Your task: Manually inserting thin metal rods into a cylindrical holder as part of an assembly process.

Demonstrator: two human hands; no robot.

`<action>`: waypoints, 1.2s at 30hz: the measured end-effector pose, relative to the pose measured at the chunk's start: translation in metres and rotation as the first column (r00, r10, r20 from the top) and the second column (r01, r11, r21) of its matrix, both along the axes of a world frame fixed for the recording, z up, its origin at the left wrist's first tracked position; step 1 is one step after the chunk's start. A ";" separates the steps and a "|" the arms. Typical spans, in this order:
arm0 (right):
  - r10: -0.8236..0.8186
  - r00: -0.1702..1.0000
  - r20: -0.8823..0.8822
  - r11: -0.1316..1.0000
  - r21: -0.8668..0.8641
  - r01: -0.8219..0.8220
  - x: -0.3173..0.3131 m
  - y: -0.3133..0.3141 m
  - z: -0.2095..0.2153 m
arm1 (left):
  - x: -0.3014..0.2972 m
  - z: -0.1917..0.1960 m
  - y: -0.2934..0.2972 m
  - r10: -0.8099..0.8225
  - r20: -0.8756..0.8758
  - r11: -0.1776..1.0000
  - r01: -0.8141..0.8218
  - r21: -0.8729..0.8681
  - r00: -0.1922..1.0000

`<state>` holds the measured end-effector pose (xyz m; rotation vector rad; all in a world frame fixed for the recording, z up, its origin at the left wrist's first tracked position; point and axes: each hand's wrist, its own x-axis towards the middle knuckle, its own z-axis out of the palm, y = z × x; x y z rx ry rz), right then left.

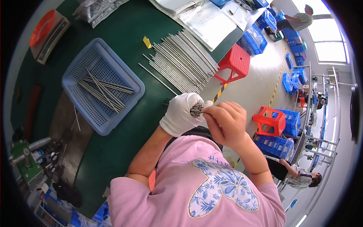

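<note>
On a green-topped factory workbench (124, 125), a white-gloved left hand (181, 113) grips a bundle of thin metal rods (196, 110) while the bare right hand (227, 121) pinches one rod's end; few rods lie in the blue basket (130, 81), and a large pile (183, 62) remains.
</note>
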<state>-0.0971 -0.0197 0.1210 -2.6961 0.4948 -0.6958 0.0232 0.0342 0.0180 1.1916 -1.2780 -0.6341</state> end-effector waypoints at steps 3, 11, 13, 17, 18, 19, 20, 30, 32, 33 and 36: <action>0.001 1.000 -0.011 1.000 0.019 -0.001 0.001 -0.003 -0.007 | 0.000 0.000 -0.002 -0.003 -0.003 1.000 0.003 -0.024 1.000; -0.017 0.973 0.228 0.998 0.061 0.003 -0.002 -0.004 0.021 | -0.002 0.002 -0.005 0.047 -0.051 0.999 -0.046 0.018 0.998; -0.022 0.950 0.310 0.988 0.154 -0.027 -0.003 -0.004 0.030 | -0.002 0.001 -0.005 0.046 -0.041 0.999 -0.045 0.021 0.998; 0.006 0.950 0.312 0.980 0.188 -0.068 0.002 -0.007 0.038 | 0.001 -0.006 -0.006 0.034 0.010 0.999 -0.034 0.033 0.999; 0.032 0.955 0.296 0.985 0.152 -0.080 0.002 -0.008 0.040 | 0.000 -0.007 -0.007 0.018 -0.011 0.999 -0.018 0.033 1.000; 0.058 0.959 0.278 0.989 0.117 -0.094 0.002 -0.008 0.041 | -0.001 -0.007 -0.008 0.036 -0.014 0.999 -0.036 0.014 0.999; 0.053 0.959 0.280 0.990 0.114 -0.088 0.001 -0.008 0.042 | -0.003 -0.008 -0.010 0.030 -0.012 0.999 -0.030 0.012 0.999; -0.028 0.947 0.320 0.980 0.197 -0.038 -0.004 -0.014 0.048 | -0.008 -0.012 -0.010 0.013 -0.192 0.996 0.004 0.086 0.981; -0.018 0.938 0.347 0.976 0.209 -0.059 -0.002 -0.014 0.041 | -0.009 -0.015 -0.009 0.022 -0.247 0.996 0.001 0.092 0.969; -0.018 0.937 0.348 0.976 0.210 -0.059 -0.003 -0.014 0.040 | -0.008 -0.019 -0.008 0.004 -0.205 0.995 0.017 0.098 0.979; -0.006 0.931 0.364 0.970 0.228 -0.082 -0.001 -0.014 0.036 | -0.008 -0.016 -0.008 0.003 -0.183 0.995 0.015 0.095 0.983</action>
